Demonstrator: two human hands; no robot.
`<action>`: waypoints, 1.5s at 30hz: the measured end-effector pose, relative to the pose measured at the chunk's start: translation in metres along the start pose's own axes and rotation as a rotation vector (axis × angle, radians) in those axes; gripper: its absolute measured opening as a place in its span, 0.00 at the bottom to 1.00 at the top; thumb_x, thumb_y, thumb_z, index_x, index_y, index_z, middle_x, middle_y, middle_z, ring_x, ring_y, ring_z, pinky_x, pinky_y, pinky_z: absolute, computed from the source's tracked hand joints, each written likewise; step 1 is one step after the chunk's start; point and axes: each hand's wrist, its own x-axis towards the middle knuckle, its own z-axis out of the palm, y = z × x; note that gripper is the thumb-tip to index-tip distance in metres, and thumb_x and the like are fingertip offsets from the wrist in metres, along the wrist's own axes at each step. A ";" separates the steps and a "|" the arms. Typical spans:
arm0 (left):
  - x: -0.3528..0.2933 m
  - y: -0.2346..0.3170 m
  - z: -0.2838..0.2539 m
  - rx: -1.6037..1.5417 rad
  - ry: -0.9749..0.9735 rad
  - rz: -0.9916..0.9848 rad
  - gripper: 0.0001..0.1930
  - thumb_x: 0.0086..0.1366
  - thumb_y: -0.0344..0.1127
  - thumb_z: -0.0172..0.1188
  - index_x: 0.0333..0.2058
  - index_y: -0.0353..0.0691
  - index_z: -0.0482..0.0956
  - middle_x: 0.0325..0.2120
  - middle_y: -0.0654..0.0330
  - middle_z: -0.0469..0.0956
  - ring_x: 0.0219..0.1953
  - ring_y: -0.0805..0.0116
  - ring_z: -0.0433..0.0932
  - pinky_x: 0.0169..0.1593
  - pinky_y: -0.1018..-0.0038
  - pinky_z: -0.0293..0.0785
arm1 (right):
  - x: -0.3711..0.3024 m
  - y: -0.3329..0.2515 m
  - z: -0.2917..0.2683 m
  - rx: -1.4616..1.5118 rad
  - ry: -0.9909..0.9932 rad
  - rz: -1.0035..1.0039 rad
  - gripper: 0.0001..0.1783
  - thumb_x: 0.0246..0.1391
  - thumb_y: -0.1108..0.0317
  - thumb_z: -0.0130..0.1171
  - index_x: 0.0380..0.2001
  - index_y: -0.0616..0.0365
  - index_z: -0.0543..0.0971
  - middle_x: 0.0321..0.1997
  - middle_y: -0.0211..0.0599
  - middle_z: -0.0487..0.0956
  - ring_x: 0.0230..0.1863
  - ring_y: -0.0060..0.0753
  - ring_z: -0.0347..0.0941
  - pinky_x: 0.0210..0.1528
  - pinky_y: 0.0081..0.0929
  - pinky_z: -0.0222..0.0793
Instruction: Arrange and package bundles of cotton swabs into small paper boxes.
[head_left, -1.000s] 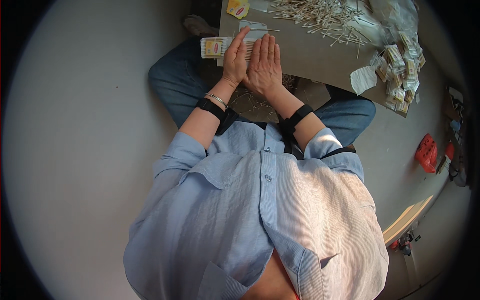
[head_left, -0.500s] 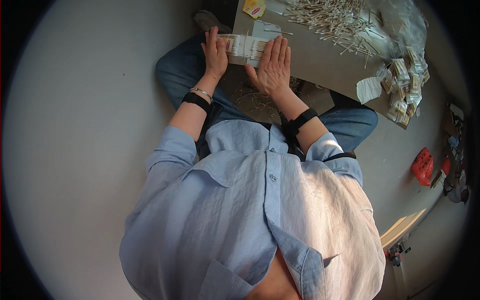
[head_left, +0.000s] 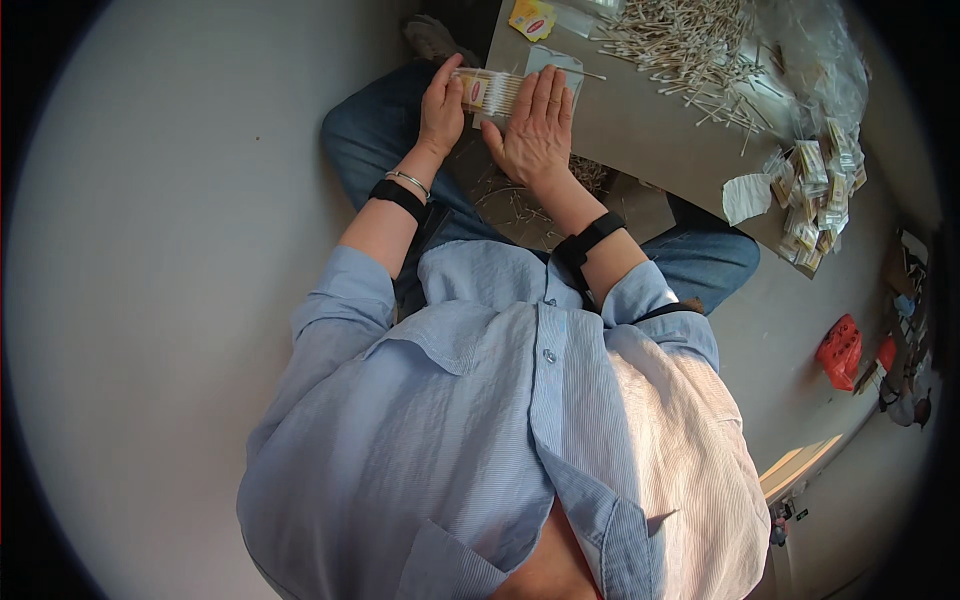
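Note:
A row of cotton swabs [head_left: 506, 92] lies side by side at the table's near left edge, between my two hands. The left part of the row is inside a small clear bag with a yellow and red card [head_left: 472, 90]. My left hand [head_left: 441, 115] grips the bag's left end, thumb on the near side and fingers beyond it. My right hand [head_left: 535, 125] lies flat with its fingers stretched out, against the right ends of the swabs. Beyond it is a pale sheet [head_left: 545, 60] with a few loose swabs, partly hidden by the fingers.
A large heap of loose swabs [head_left: 680, 45] covers the table's far middle. More yellow cards [head_left: 531, 19] lie at the far left. Filled swab packs [head_left: 815, 190] pile up at the right corner beside clear plastic [head_left: 815, 70] and a crumpled white paper [head_left: 747, 198]. Fallen swabs lie below the table edge.
My right hand has moved left toward my left hand. The gap between the swabs by the card and those at my right hand has closed into one row.

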 end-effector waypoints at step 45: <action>-0.012 0.004 0.011 -0.059 0.087 -0.027 0.22 0.66 0.31 0.50 0.58 0.33 0.63 0.57 0.48 0.66 0.58 0.59 0.67 0.60 0.70 0.63 | 0.028 -0.033 0.013 0.947 0.235 0.044 0.41 0.55 0.63 0.46 0.64 0.75 0.42 0.68 0.67 0.46 0.70 0.60 0.40 0.70 0.39 0.36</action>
